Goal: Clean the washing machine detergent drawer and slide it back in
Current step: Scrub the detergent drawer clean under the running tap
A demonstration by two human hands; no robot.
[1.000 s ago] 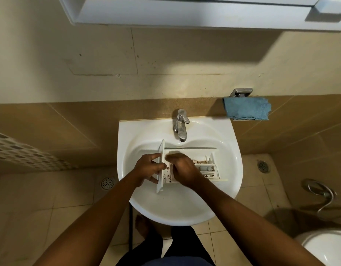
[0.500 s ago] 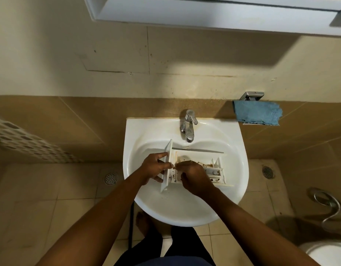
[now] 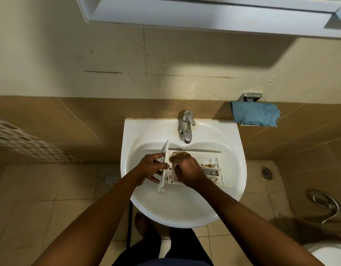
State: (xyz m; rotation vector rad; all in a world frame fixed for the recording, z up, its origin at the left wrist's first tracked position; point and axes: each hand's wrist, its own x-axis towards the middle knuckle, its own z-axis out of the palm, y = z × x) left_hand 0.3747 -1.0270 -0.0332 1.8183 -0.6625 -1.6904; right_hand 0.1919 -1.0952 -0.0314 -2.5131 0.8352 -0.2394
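Note:
A white detergent drawer [image 3: 211, 169] lies in the white sink [image 3: 185, 208], its front panel to the left and brown stains in its compartments. My left hand [image 3: 153, 167] grips the front panel, thumb on top and fingers behind. My right hand [image 3: 187, 169] is curled inside the drawer's left compartment, fingers bent down against the plastic. Whether it holds anything is hidden.
A chrome tap [image 3: 187, 127] stands at the sink's back, just above the drawer. A blue cloth [image 3: 255, 114] hangs on a wall holder to the right. A toilet rim [image 3: 331, 254] and a spray hose [image 3: 327, 206] are at the lower right. Floor drains sit either side.
My right hand has shifted slightly within the drawer's left compartment. My left hand keeps its grip on the front panel. The camera has drifted a little.

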